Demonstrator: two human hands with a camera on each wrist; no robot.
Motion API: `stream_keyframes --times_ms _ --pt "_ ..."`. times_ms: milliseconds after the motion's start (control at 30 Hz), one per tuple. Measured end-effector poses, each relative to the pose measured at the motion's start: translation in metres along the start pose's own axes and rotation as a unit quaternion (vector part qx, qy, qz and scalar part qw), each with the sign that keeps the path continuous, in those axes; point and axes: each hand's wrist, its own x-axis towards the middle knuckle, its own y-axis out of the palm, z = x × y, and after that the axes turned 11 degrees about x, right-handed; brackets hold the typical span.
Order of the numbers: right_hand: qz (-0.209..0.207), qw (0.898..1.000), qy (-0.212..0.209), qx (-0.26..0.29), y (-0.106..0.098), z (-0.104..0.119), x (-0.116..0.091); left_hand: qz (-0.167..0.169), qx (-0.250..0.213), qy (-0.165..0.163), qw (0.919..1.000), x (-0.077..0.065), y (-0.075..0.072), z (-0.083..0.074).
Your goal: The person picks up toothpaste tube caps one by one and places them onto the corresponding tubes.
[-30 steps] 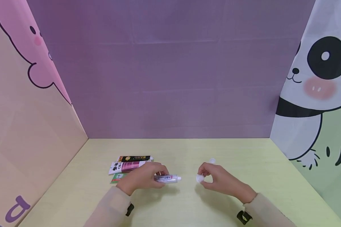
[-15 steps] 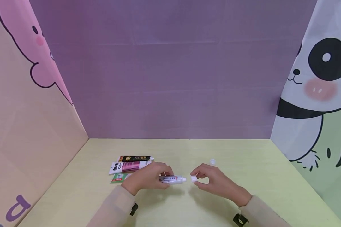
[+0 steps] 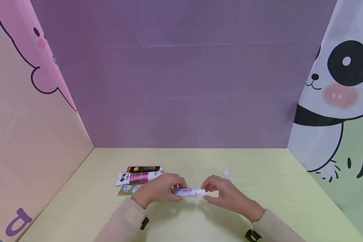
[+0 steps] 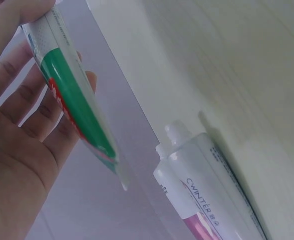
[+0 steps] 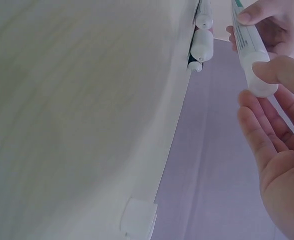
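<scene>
My left hand (image 3: 161,190) grips a toothpaste tube (image 3: 184,192) level above the table, its mouth end pointing right. In the left wrist view the tube (image 4: 71,95) is white and green with red lettering, its tail hanging free past the fingers. Thumb and fingers of my right hand (image 3: 228,195) pinch a white cap (image 3: 202,192) at the tube's mouth. From the right wrist view, the cap (image 5: 261,86) sits against the tube end with the thumb on its side; whether it is threaded on cannot be seen.
Left of the hands lie a black tube (image 3: 143,169), a white and pink tube (image 3: 137,177) and a green tube (image 3: 128,190), partly behind the left hand. A loose white cap (image 3: 226,173) lies beyond the right hand, with another cap (image 3: 229,179) mostly hidden by it.
My right hand has moved left with the cap, and my left hand slightly right with the tube. The gap between cap and tube mouth has closed.
</scene>
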Motion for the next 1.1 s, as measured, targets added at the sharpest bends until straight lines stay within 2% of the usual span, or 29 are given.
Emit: stream_keyframes --times_ms 333,667,1100 --pt "0.005 1.000 0.011 -0.003 0.0024 -0.0003 0.0007 -0.002 0.001 0.003 1.0000 0.0017 -0.0007 -0.0031" --pt "0.030 0.994 0.096 0.038 0.0021 -0.0006 0.0021 -0.008 -0.001 0.004 1.0000 0.0027 -0.0002 -0.0031" --pt "0.048 0.987 0.146 0.035 -0.0007 -0.0004 0.0003 -0.010 0.005 0.005 0.9999 0.0024 -0.0010 -0.0036"
